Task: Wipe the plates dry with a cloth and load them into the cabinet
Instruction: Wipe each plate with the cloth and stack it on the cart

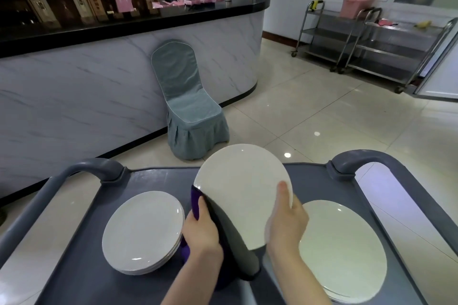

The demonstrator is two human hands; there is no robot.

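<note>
Mid-wipe: left hand (202, 230) pinches cloth (195, 203) on the plate (241, 193) gripped by right hand (287, 223); a stack (142, 233) at nine o'clock and another stack (343, 250) at three await loading.

A white plate (244, 190) is held tilted above a grey cart (153, 176) by the right hand (287, 223), while a purple-grey cloth (230, 230) is pressed against it by the left hand (202, 230).

White plate (244, 188) raised and tilted, grey-purple cloth (235, 238) draped over its lower left edge, left stack (142, 230) of plates lying flat, right stack (344, 250) likewise.
</note>
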